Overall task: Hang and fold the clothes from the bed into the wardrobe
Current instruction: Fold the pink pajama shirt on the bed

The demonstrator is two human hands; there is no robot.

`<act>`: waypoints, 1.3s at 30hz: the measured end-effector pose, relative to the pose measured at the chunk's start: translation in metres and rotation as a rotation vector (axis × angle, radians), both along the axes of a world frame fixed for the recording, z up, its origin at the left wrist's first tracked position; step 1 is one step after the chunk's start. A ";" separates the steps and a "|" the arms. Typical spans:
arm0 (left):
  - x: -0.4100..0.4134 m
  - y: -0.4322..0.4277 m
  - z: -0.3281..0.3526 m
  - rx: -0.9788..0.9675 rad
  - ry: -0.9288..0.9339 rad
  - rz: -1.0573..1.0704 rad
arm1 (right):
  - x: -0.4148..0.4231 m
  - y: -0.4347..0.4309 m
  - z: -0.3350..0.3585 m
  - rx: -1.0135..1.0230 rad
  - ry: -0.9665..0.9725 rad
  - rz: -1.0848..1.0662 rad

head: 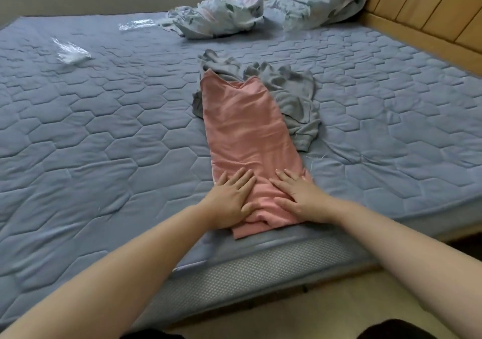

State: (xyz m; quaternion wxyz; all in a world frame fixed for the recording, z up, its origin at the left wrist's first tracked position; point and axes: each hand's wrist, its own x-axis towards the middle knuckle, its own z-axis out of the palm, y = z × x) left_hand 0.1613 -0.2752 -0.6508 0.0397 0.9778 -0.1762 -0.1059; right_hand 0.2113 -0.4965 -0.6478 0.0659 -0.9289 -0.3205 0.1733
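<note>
Pink soft-fabric garment (245, 119), folded into one long narrow strip, lies lengthwise on the blue quilted mattress (104, 130) with hexagon stitching. Its near end sits right at the mattress edge in front of me. I've got both palms down on that near end: my left hand (232, 199) rests flat on the left side of the strip, fingers straight and a little spread, thumb angled in towards the middle. My right hand (302, 195) mirrors it on the right side, fingers straight and lightly fanned, pressing the cloth. The strip's far end overlaps a crumpled grey fabric garment (292, 91), which sticks out on both sides of it. Further up the bed, a rumpled pale blue patterned sheet (216, 18) sits beside a matching pillow (313, 2) against the slatted wooden headboard (430, 12). Well off to the left, two clear plastic wrappers (71, 52) lie apart on the mattress.
</note>
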 end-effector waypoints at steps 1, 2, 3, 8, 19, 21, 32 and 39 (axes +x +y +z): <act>-0.007 -0.002 0.005 -0.028 0.025 -0.034 | -0.005 -0.005 0.007 0.025 0.053 0.010; -0.014 -0.005 0.008 -0.033 0.039 -0.058 | -0.010 -0.009 0.013 0.032 0.085 0.023; -0.020 -0.008 0.010 -0.014 0.042 -0.075 | -0.014 -0.012 0.017 0.017 0.083 0.041; -0.037 -0.021 0.009 0.124 -0.044 -0.048 | -0.024 -0.012 0.016 -0.089 -0.069 0.133; -0.014 -0.011 0.049 -0.090 0.004 0.143 | -0.003 -0.006 0.052 -0.140 -0.276 0.059; -0.010 -0.007 0.063 -0.189 0.227 0.148 | -0.002 -0.001 0.067 -0.171 -0.117 0.035; 0.027 0.022 0.082 -0.462 -0.348 0.568 | 0.062 0.024 0.085 0.177 -0.228 -0.330; 0.020 -0.004 0.018 0.003 -0.377 0.102 | 0.065 0.042 0.033 0.321 -0.397 -0.515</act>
